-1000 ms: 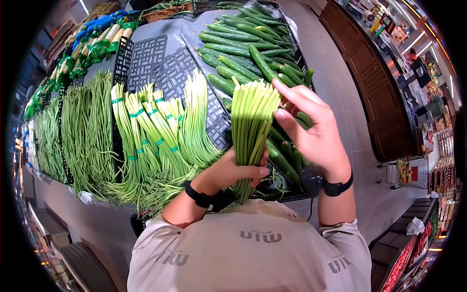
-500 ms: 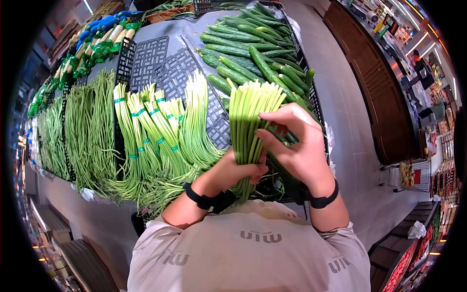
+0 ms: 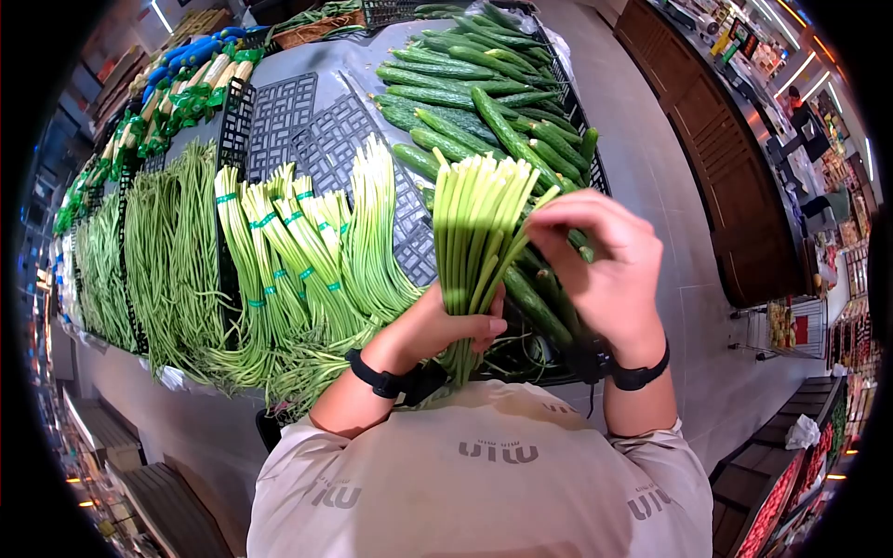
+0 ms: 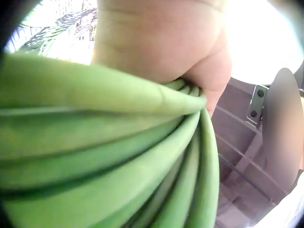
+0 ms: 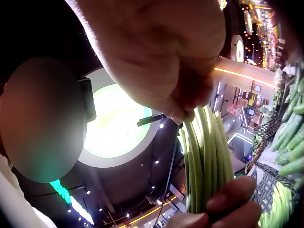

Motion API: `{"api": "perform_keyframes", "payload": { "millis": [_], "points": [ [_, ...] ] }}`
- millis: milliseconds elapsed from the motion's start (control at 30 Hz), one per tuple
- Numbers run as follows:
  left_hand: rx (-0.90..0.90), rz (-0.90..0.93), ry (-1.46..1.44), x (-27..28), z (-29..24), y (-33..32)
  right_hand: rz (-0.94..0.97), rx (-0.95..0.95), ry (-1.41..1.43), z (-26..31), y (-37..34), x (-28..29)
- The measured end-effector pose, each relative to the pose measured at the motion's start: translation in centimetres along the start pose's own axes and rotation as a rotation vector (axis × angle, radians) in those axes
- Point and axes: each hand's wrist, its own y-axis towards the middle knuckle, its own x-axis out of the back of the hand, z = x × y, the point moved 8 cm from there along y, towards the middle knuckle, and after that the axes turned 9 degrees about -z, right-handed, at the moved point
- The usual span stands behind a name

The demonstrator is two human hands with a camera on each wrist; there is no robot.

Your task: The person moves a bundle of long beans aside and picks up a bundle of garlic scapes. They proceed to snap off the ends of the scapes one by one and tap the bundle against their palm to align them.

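My left hand grips a bunch of green garlic scapes around its lower part, holding it upright before my chest with the pale cut ends on top. In the left wrist view the scapes fan out from under the hand. My right hand, fingers curled, pinches a scape near its cut end at the bunch's right side; this stem leans away from the others. From the right wrist, the fingertips sit right at the top of the scapes.
More garlic scapes, some tied with green bands, lie on the stand at left, beside long beans. Cucumbers are heaped behind the bunch and to its right. Black plastic grating lies between. A wooden counter stands across the aisle.
My right hand moved from the bunch's top right down to its front, then back right, drawing a stem outward. The left hand keeps its grip, almost still.
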Motion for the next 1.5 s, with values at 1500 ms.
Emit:
{"api": "perform_keyframes", "payload": {
  "millis": [1500],
  "points": [
    [-0.091, 0.028, -0.002, -0.2, 0.4, -0.1, 0.084, -0.004, -0.398, 1.3, -2.4, -2.6]
  ]
}}
